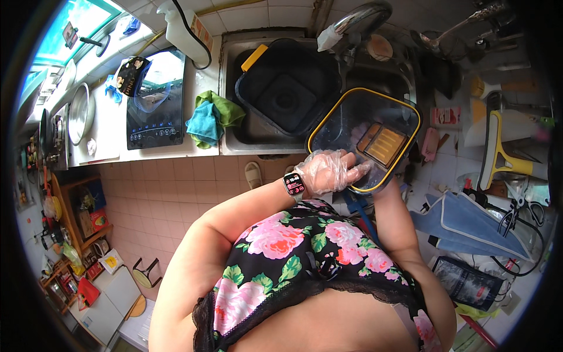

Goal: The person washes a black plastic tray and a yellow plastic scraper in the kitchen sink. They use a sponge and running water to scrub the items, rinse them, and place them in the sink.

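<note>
A clear, dark-tinted plastic container (338, 125) with a yellow rim is held up at the sink's near right edge, its open side facing me. A slotted brown-yellow panel (384, 145) shows at its bottom. My left hand (333, 171), in a thin clear plastic glove and with a watch on the wrist, curls its fingers over the container's near left rim. My right hand (360, 134) is behind the container and shows only as a pale blur through the plastic; its forearm rises below the near right corner. Inside the sink lies a black basin (281, 94) with a yellow tab.
The steel sink (231, 138) has a faucet (358, 20) over its far side. Green and blue cloths (211, 117) lie left of it, beside a black cooktop (158, 120). A white bottle (182, 29) stands behind. At right are a yellow-white squeegee (492, 144) and scissors (516, 202).
</note>
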The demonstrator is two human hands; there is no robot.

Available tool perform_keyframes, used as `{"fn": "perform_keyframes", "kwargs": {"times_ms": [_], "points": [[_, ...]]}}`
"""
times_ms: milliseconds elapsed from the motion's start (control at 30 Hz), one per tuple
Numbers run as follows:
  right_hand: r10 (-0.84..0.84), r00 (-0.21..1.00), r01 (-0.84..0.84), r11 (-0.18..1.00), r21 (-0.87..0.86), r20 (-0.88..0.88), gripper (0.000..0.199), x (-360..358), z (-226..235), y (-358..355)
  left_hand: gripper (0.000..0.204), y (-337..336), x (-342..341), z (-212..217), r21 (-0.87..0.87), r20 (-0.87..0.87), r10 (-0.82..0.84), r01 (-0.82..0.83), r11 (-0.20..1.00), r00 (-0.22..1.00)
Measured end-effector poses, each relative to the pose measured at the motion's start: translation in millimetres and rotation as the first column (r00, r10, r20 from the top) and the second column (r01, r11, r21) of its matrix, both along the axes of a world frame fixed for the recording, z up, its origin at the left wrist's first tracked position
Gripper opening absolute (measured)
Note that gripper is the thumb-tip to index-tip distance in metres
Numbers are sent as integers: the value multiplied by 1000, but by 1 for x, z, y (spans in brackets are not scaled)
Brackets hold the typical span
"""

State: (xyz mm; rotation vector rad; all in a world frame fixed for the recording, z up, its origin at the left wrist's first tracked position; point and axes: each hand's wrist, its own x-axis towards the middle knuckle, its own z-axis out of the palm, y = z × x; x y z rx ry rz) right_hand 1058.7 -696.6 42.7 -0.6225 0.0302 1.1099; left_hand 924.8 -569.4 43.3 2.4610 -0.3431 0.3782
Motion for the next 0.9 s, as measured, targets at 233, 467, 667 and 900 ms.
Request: {"fn": "perform_keyframes", "kwargs": {"times_ms": [233, 467, 667, 900], "points": [[289, 695, -99, 946, -310, 658, 47, 15, -44, -17, 62, -2, -1, 5, -29, -28, 14, -15, 999, 1000], [-127, 992, 128, 967, -220, 18, 50, 31, -38, 2, 75, 25, -8, 37, -202, -48, 197, -203, 958, 979], [157, 985, -144, 978, -151, 75, 37, 34, -8, 42, 70, 59, -21, 62, -397, -57, 476, -457, 796, 878], [126, 967, -92, 983, -157, 223, 34, 29, -17, 84, 47, 104, 27, 121, 19, -8, 509, -509, 860, 860]]}}
